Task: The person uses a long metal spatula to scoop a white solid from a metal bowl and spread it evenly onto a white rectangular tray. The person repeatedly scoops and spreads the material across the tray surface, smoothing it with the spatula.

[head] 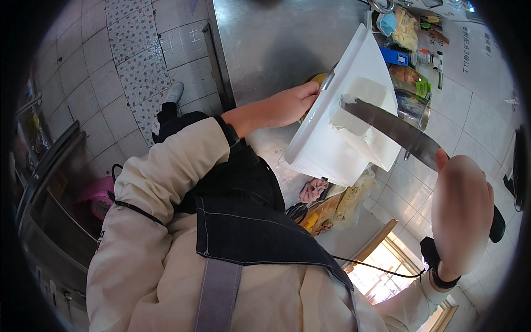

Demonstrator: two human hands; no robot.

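Observation:
My left hand (300,101) grips the near edge of a white plastic tray (309,151), which looks tilted above the steel worktop. On the tray lies a pale, soft-looking block (352,122) with a rough cut face; its exact kind cannot be told. My right hand (462,207), blurred, is closed round the dark handle of a broad-bladed kitchen knife (398,128). The blade reaches over the tray, and its tip meets the pale block. Partly hidden behind my left hand and the tray edge is a yellow item (319,78).
The steel worktop (265,54) ends at a raised rim on the left. Along the tiled wall (485,112) stand a blue box (394,56), packets and a white-nozzled bottle (439,68). A pink cloth (314,190) and a wooden board (327,211) lie nearer me. A cable (381,269) runs to my right wrist.

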